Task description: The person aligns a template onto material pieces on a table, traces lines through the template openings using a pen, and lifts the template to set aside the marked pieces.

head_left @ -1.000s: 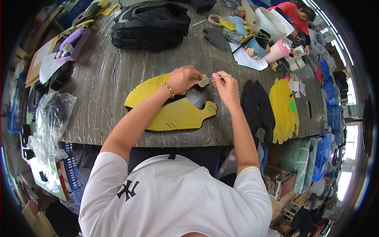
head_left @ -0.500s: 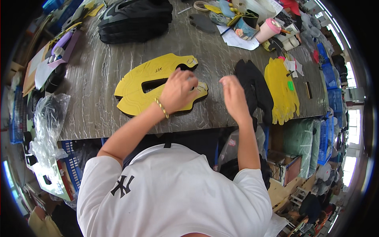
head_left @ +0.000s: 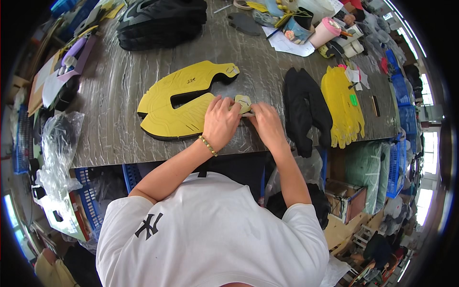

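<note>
A yellow U-shaped shoe-upper piece (head_left: 177, 81) with dark edges lies flat on the table before me, on what looks like a dark layer or stack. Its two arms point right, and printed lines cover its face. My left hand (head_left: 221, 123) rests on the lower arm, fingers bent and pressed together at its end. From the other side my right hand (head_left: 268, 125) pinches the tip of that same arm, which seems slightly lifted. The fingers hide part of the edge between the hands.
To the right lie black shoe-upper pieces (head_left: 306, 110) and a stack of yellow ones (head_left: 340, 107). A black stack of uppers (head_left: 162, 24) stands at the far left. Further back are a pink cup (head_left: 326, 33), papers (head_left: 291, 46) and tools. A plastic bag (head_left: 60, 153) hangs at the left edge.
My right hand has moved left and down to the tip of the yellow piece's lower arm. My left hand has shifted slightly right and down.
</note>
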Tool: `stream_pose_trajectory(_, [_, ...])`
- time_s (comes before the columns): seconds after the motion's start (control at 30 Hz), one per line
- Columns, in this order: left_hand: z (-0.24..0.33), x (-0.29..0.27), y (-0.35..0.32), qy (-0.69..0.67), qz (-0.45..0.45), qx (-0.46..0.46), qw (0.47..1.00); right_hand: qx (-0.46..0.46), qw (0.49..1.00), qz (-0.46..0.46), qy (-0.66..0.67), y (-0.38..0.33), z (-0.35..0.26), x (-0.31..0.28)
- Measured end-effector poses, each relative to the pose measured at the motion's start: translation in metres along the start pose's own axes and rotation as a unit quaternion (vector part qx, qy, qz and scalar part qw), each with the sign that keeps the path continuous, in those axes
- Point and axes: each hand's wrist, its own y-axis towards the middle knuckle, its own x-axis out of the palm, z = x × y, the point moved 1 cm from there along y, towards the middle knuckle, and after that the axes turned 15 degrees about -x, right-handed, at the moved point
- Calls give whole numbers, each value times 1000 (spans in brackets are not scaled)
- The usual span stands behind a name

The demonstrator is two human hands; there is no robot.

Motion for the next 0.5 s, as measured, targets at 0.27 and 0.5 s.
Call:
stream_pose_trajectory(0.27, [-1,-3,-3,-7,34,13,999,30,995,79,53,10,5,-21])
stream_pose_trajectory(0.5, [-7,0,-5,-19,45,9,999,131,935,170,282,24,-13,-36])
